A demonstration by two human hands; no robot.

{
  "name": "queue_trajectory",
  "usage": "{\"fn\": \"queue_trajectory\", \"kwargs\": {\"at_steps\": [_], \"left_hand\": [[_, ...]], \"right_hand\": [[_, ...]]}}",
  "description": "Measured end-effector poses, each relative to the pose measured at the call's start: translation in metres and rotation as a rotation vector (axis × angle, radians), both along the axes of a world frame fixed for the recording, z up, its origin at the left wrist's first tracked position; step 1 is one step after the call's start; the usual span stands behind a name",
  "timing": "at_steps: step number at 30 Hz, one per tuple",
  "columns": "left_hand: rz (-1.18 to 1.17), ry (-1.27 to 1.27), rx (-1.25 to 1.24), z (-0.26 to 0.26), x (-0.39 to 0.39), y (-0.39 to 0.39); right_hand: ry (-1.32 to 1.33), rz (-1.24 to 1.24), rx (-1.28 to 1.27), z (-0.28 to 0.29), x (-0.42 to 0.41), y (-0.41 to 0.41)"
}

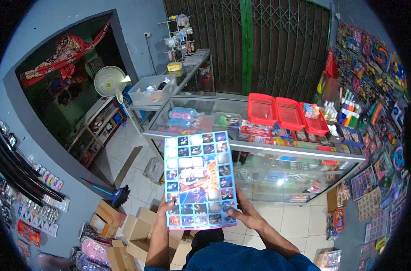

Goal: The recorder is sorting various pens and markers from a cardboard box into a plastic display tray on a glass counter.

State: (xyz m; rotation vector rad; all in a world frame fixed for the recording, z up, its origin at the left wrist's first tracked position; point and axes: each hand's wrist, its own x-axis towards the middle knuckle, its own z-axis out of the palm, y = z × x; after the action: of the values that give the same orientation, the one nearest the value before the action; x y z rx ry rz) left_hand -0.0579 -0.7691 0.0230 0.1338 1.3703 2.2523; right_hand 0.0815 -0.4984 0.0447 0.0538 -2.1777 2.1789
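A glossy board or sheet of small picture squares [199, 179], blue-edged with a larger picture in its middle, is held up in front of me. Gripping its lower left edge is my left hand [165, 207], thumb on the front face. My right hand [246, 213] holds the lower right edge, its thumb also on the front. Glare covers some squares, and a pink edge shows along the bottom. Behind the board stands a glass display counter [293, 152] with red plastic baskets [262, 107] on top. The fingers behind the board are hidden.
Opened cardboard boxes [137, 225] and plastic-wrapped goods [95, 249] lie on the floor at lower left. A standing fan [109, 82] is by the doorway, near a clear plastic bin [152, 91]. Packaged goods hang on both side walls. A folding metal gate [219, 50] closes the back.
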Motion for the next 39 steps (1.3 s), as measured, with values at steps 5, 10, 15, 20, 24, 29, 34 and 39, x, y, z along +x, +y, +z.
{"fn": "queue_trajectory", "kwargs": {"at_steps": [5, 10, 15, 20, 24, 29, 34, 39], "left_hand": [[-0.129, -0.004, 0.098, 0.025, -0.091, 0.016], [-0.169, -0.021, 0.156, 0.046, -0.190, 0.035], [-0.171, 0.003, 0.077, 0.059, -0.299, 0.049], [-0.224, 0.000, 0.039, 0.062, -0.414, 0.069], [-0.234, -0.049, -0.022, 0.041, -0.470, 0.086], [-0.289, -0.055, -0.050, 0.034, -0.498, 0.100], [-0.296, -0.018, -0.089, 0.034, -0.500, 0.096], [-0.213, 0.064, -0.213, 0.031, -0.489, 0.078]], "right_hand": [[0.117, -0.032, 0.045, 0.031, -0.076, 0.000], [-0.045, -0.111, -0.066, 0.040, -0.180, 0.004], [-0.117, -0.166, -0.038, 0.055, -0.294, 0.011], [-0.224, -0.227, -0.155, 0.034, -0.415, 0.027], [-0.298, -0.188, -0.174, 0.036, -0.448, 0.031], [-0.274, -0.169, -0.244, 0.011, -0.473, 0.047], [-0.251, -0.165, -0.101, -0.003, -0.476, 0.048], [-0.256, -0.252, 0.019, -0.002, -0.475, 0.041]]}}
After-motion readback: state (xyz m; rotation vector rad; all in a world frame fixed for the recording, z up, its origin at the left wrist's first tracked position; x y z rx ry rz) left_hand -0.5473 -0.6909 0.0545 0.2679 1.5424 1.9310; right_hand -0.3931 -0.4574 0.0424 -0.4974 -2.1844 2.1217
